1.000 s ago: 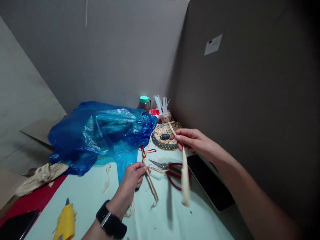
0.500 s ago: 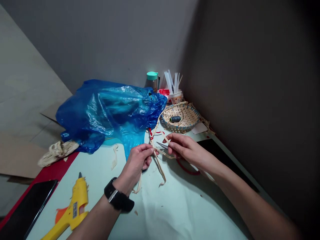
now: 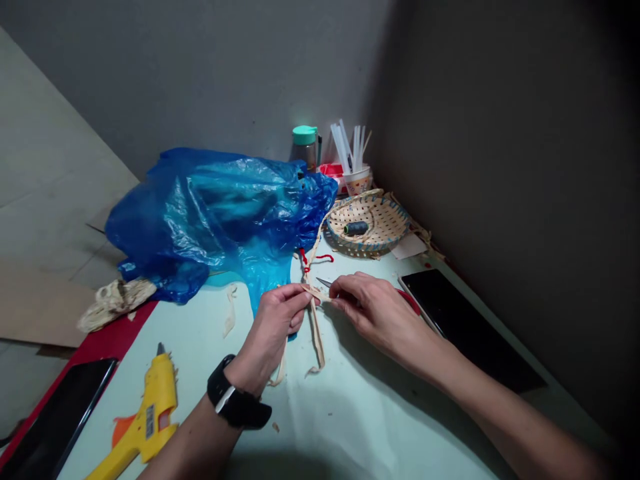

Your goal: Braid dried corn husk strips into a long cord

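Observation:
A cord of pale flat fibre strips (image 3: 317, 337) runs from the woven basket down to my hands, and its loose ends hang below them. Red string (image 3: 307, 268) is tied round it just above my fingers. My left hand (image 3: 277, 313), with a black watch on the wrist, is closed on the strips, thumb against forefinger. Close by on its right, my right hand (image 3: 373, 303) pinches one strip stretched between the two hands. Behind the right hand lie scissors (image 3: 324, 283) with red handles, partly covered; the blade tip points left.
The shallow woven basket (image 3: 387, 223) holds a dark thread spool (image 3: 356, 228). A blue plastic bag (image 3: 215, 213) fills the back left. Front left lies a yellow glue gun (image 3: 155, 400). Dark flat devices rest at both sides. Against the wall stand a cup of glue sticks (image 3: 358, 180) and a jar (image 3: 305, 143).
My right hand has turned over and moved down, drawing its strip from above the left hand to across it. The left hand keeps its hold. The view has shifted slightly.

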